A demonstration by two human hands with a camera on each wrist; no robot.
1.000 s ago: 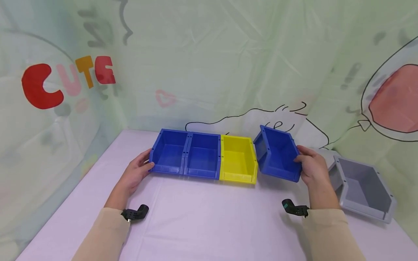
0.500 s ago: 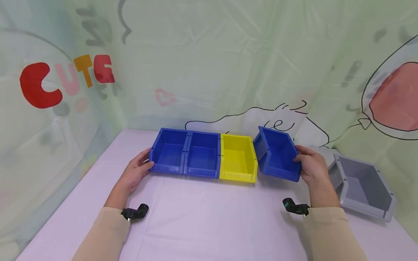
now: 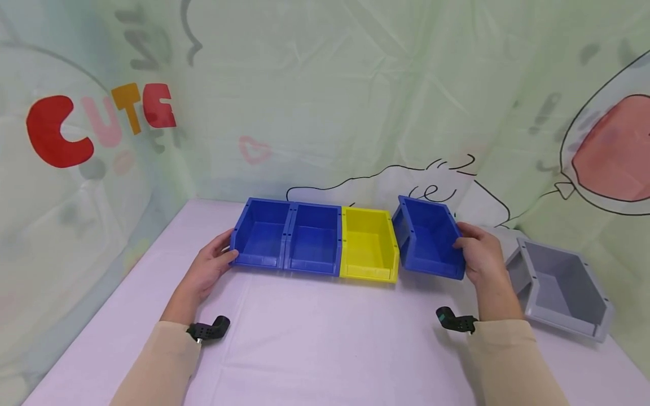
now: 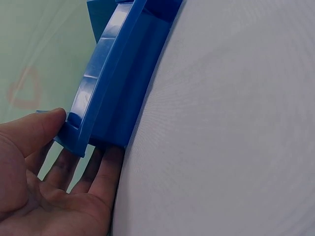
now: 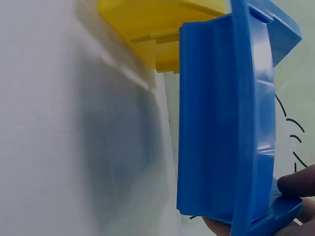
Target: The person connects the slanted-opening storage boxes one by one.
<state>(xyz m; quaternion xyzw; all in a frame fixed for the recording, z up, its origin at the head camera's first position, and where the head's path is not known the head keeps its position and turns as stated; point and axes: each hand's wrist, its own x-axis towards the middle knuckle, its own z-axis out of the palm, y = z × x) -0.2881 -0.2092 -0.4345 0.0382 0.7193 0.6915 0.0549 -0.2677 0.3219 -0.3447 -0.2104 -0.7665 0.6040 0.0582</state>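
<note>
My left hand (image 3: 209, 266) grips the outer side of the leftmost blue storage bin (image 3: 260, 239), thumb on its front corner and fingers behind and under the wall. A second blue bin (image 3: 314, 239) and a yellow bin (image 3: 368, 245) stand against it side by side in a row. At the row's right end, my right hand (image 3: 481, 254) pinches the right wall of another blue bin (image 3: 431, 239), thumb inside the rim. That bin is tilted, and its left side is close to the yellow bin (image 5: 162, 19). In the right wrist view it hangs above the table, its shadow below.
A grey bin (image 3: 566, 287) stands at the right of the white-covered table (image 3: 335, 349), just beyond my right wrist. A printed curtain (image 3: 315, 101) hangs behind the table and along both sides. Black cameras are strapped to both wrists.
The whole scene shifts slightly up and left in the head view. Both hands keep their grips, and the bins barely move relative to one another.
</note>
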